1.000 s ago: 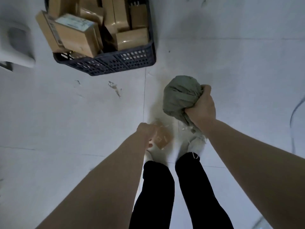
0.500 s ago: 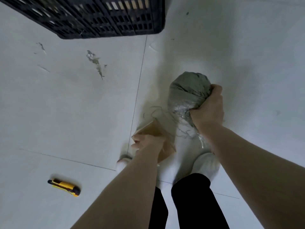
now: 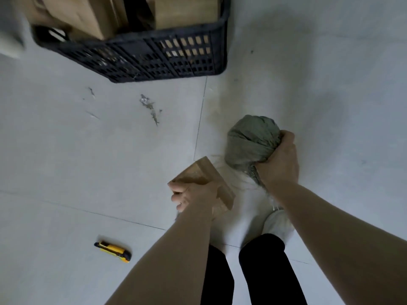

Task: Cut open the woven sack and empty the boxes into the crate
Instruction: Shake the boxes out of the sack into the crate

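Note:
My right hand grips the grey-green woven sack, which is crumpled into a ball with frayed threads hanging under it. My left hand holds a brown cardboard box above the floor, just left of the sack. The black plastic crate stands on the floor at the top of the view, with several cardboard boxes inside it.
A yellow and black utility knife lies on the pale tiled floor at lower left. Scraps of sack fibre litter the floor in front of the crate. My legs in black trousers and a white shoe are below the hands.
My left hand has lifted the cardboard box up off the floor. The view has tilted, bringing the crate's inside back into sight. My right hand keeps its hold on the sack.

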